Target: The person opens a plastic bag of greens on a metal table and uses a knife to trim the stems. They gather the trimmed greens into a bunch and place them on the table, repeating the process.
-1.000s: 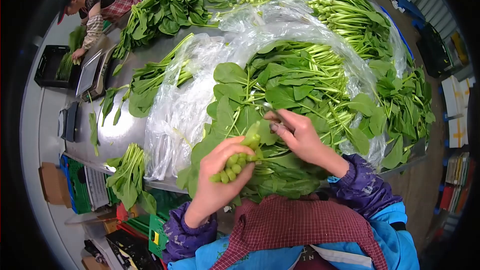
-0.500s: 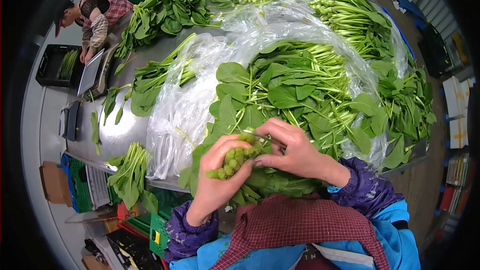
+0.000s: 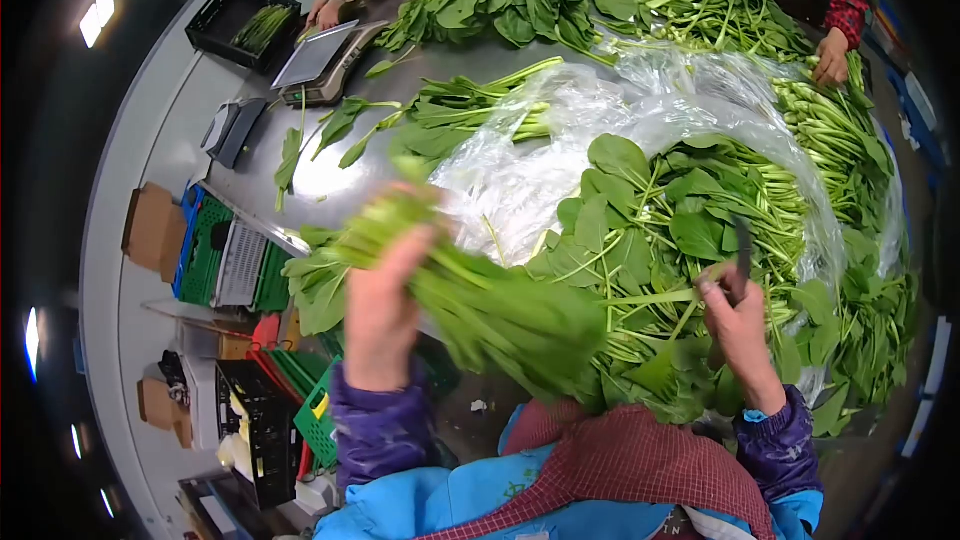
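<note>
My left hand point(image 3: 385, 290) is wrapped round a bunch of leafy greens point(image 3: 490, 315), smeared by motion, over the near left edge of the metal table. Its stalk ends point up and left, its leaves down and right. My right hand point(image 3: 740, 330) is closed on a small knife point(image 3: 742, 255), dark blade pointing up. A single green stalk point(image 3: 660, 297) runs to the thumb of that hand. Under and beyond it lies a big heap of greens point(image 3: 700, 210) on clear plastic sheeting point(image 3: 590, 105). Another small bunch point(image 3: 318, 285) lies at the table's edge, behind my left hand.
A scale point(image 3: 325, 65) stands at the far left, near a black crate point(image 3: 240, 25) holding greens. One co-worker's hands point(image 3: 325, 12) are beside it; another co-worker's hand point(image 3: 832, 58) touches greens at far right. Green crates point(image 3: 205, 250) stand lower left.
My left hand has swung left with the bunch, away from my right hand. My right hand has moved right with the knife. The view has turned, and a second co-worker shows at far right.
</note>
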{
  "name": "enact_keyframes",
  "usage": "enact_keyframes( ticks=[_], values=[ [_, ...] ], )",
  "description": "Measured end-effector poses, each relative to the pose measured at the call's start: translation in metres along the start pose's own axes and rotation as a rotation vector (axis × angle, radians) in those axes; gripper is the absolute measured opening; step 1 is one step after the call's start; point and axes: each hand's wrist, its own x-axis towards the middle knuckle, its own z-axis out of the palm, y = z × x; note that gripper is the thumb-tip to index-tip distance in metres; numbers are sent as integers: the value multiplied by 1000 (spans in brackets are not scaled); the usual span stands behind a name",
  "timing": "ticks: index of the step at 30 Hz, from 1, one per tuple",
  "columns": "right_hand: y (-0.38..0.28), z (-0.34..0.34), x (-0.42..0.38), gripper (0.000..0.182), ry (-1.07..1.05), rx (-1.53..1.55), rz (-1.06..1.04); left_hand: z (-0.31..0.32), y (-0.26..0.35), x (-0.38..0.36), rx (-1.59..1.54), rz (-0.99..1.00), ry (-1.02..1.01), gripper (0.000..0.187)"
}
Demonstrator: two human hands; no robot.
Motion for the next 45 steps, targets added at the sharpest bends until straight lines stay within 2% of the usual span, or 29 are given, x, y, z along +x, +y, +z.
enact_keyframes(
  ticks=[2,3,4,6,7,9,10,12,14,15,16,17,18,20,22,23,25,26,28,29,30,31,33,35,38,40,41,43,45],
  values=[
    [19,-1,5,28,-78,-379,-125,-20,34,13,176,207,187,58],
    [39,-2,5,40,-25,-511,-317,-37,42,23,337,388,191,64],
    [37,-2,0,40,-27,-511,-318,-48,49,29,558,508,259,62],
    [31,-5,-9,45,-82,-841,-51,-81,54,45,1121,754,313,64],
    [38,-9,-11,45,-66,-771,-57,-94,52,51,1118,754,309,64],
    [34,-16,-16,44,-85,-690,-32,-118,42,65,1736,829,321,69],
    [34,-21,-20,44,-104,-607,-9,-133,32,70,1727,834,307,69],
    [40,-32,-28,40,-84,-618,0,-167,0,83,2134,525,409,74],
    [29,-39,-40,35,-206,-416,145,-224,-42,95,2028,412,333,74],
    [28,-43,-47,32,-229,-304,232,-230,-64,91,1942,358,313,76],
    [29,-46,-54,28,-249,-186,308,-250,-88,92,1818,218,301,84],
    [27,-46,-63,25,-228,-16,397,-298,-129,102,1634,142,283,94],
    [26,-48,-70,23,-216,159,468,-285,-139,99,1745,-313,333,100],
    [41,-49,-82,21,-110,294,481,-262,-139,91,1984,-327,192,99],
    [61,-50,-95,20,-50,428,487,-234,-121,85,1856,-383,176,95],
    [71,-50,-101,20,-89,394,519,-254,-126,89,1853,-367,154,95],
    [74,-53,-107,24,-180,329,552,-306,-129,107,1273,-163,48,88],
    [73,-57,-105,24,-168,337,547,-299,-127,114,1274,-154,35,88],
    [68,-70,-96,29,-98,221,424,-277,-109,121,1614,118,1,79],
    [62,-77,-88,31,7,87,343,-226,-93,115,1600,147,21,70],
    [57,-84,-76,30,105,5,245,-199,-93,118,1600,152,17,70],
    [53,-93,-62,31,200,-80,146,-180,-93,121,1428,203,-17,65],
    [45,-118,-31,43,330,-338,162,-126,-90,117,1224,273,-89,55],
    [51,-132,3,56,532,-509,-117,-63,-86,102,1178,280,-165,45],
    [40,-127,35,61,493,-554,-4,17,-80,65,1001,279,-338,38],
    [40,-107,36,52,298,-562,91,45,-88,47,951,325,-456,37],
    [53,-90,32,36,322,-596,-116,59,-91,35,916,338,-505,36],
    [80,-62,18,19,290,-707,-477,76,-102,17,859,313,-530,33],
    [87,-44,-11,19,158,-787,-527,88,-110,3,779,261,-566,29]
  ],
)
